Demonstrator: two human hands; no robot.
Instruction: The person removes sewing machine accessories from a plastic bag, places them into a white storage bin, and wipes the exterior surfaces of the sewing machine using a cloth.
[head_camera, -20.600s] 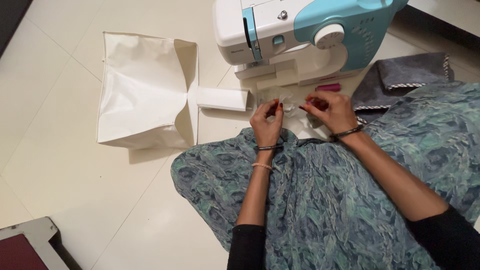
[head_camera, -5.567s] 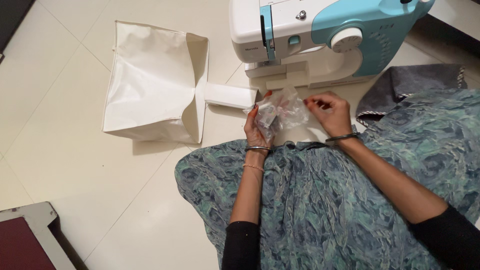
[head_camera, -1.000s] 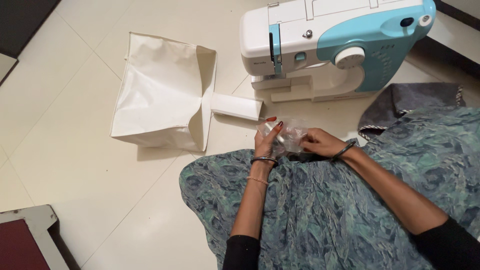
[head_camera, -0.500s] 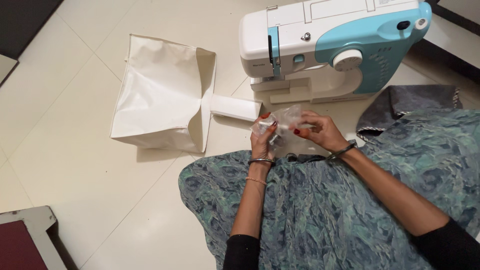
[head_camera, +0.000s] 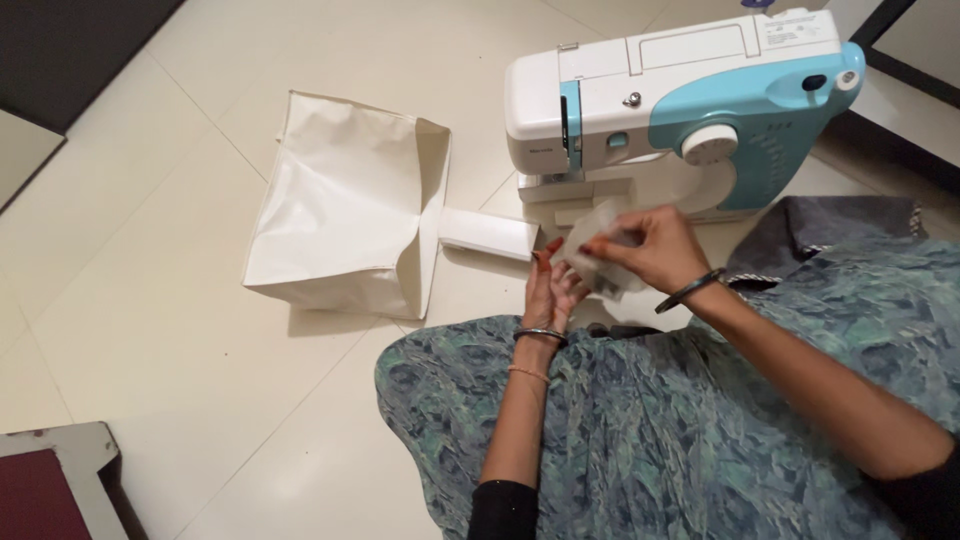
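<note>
Small clear plastic pouch (head_camera: 600, 262), crinkled and glossy (contents too blurred to identify), held above the tiled floor (head_camera: 150, 300) just in front of the sewing machine (head_camera: 680, 110). Right hand (head_camera: 650, 245) pinches its upper edge between thumb and fingertips. Left hand (head_camera: 550, 290) sits open, palm up, directly beneath the pouch. Machine body is smooth white and turquoise plastic with a round white dial. A white rectangular box (head_camera: 488, 233) lies beside its base; a cream fabric cover (head_camera: 345, 205), boxy and creased, lies further left. Grey towel (head_camera: 830, 222) at right.
</note>
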